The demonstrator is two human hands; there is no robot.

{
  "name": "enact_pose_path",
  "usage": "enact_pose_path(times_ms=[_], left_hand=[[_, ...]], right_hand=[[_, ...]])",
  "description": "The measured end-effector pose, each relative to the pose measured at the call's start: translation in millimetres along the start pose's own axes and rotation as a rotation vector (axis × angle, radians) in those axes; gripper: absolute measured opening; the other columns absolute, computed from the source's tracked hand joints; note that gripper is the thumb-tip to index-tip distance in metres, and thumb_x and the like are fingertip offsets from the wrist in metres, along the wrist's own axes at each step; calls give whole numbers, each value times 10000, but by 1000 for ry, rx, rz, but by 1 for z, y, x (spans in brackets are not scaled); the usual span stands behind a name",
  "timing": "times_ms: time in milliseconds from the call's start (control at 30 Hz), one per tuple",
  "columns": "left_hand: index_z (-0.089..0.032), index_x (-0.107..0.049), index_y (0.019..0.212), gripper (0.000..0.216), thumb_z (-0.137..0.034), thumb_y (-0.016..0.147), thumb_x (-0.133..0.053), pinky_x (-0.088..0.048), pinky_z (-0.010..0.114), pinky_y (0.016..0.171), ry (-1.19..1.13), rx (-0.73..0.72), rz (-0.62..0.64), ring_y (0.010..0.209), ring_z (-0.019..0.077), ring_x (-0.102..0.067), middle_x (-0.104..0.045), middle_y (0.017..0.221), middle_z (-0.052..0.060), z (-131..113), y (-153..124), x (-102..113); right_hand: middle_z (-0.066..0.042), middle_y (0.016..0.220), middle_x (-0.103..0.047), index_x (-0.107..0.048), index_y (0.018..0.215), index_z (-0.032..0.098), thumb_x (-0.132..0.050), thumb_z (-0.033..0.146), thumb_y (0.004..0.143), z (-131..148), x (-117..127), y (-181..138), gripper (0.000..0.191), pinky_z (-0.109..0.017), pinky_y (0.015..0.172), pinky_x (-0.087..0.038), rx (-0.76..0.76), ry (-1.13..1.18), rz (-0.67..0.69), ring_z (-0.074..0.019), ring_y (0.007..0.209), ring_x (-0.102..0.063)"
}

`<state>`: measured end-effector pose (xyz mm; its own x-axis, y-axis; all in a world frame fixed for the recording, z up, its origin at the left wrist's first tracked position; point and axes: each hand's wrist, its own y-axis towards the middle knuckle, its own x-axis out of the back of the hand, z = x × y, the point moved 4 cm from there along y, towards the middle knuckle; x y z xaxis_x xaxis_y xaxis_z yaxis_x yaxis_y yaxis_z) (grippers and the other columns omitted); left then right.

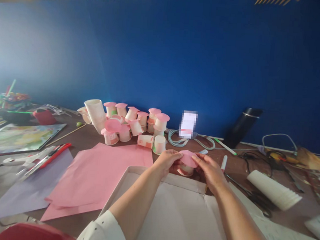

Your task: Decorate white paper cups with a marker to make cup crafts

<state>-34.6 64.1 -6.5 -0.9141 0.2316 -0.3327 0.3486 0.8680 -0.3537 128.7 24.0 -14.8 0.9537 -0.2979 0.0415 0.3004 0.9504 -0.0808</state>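
Observation:
Just beyond the cardboard box lid, a small upside-down paper cup with an orange-red print carries a shallow pink paper cone. My left hand pinches the cone's left edge between thumb and fingers. On the opposite side, my right hand has its thumb and fingers closed on the cone's right edge. To the left of my hands, several similar cups with pink cone tops stand in a cluster. A bare upturned cup and a cup on its side sit at the cluster's front.
The white box lid lies under my forearms. Pink paper sheets and a red cutter are on the left. Scissors, nested cups and a dark bottle are on the right. A blue partition rises behind.

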Motion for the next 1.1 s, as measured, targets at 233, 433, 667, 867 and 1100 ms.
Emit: enact_pose_path(times_ms=[233, 433, 667, 867, 1100], left_hand=[[-137, -551, 713, 207, -258, 703, -717, -400, 162, 460, 29, -4, 22, 481, 62, -507, -563, 540, -7, 3, 3, 2], [-136, -549, 691, 237, -280, 671, -737, -383, 174, 475, 45, -25, 15, 488, 60, -482, -545, 540, -14, 3, 4, 4], [-141, -542, 697, 240, -278, 669, -737, -396, 178, 489, 35, -10, 20, 501, 61, -485, -543, 551, -16, 1, 1, 3], [-137, -545, 698, 242, -275, 663, -740, -388, 177, 489, 29, -21, 16, 499, 58, -478, -539, 551, -19, 1, 1, 2], [-145, -538, 710, 256, -287, 658, -745, -406, 186, 505, 39, -18, 13, 506, 63, -489, -538, 555, -23, 2, 1, 2]], right_hand=[[-30, 877, -686, -660, 1025, 213, -734, 497, 669, 1, -2, -4, 461, -249, 607, -472, -42, 54, 19, -163, 741, -613], [-33, 888, -698, -657, 1007, 216, -765, 470, 640, -2, -4, -1, 459, -264, 601, -495, -79, 153, 51, -176, 740, -639], [-39, 957, -705, -662, 991, 208, -776, 435, 640, 1, -7, -3, 434, -267, 635, -514, -95, 217, 85, -181, 796, -654], [-40, 1038, -694, -654, 1015, 216, -762, 417, 676, 0, -8, -3, 410, -251, 646, -505, -121, 245, 106, -173, 834, -649], [-19, 1030, -695, -656, 1006, 242, -752, 420, 689, -4, -7, -1, 376, -239, 647, -491, -147, 239, 107, -165, 841, -640]])
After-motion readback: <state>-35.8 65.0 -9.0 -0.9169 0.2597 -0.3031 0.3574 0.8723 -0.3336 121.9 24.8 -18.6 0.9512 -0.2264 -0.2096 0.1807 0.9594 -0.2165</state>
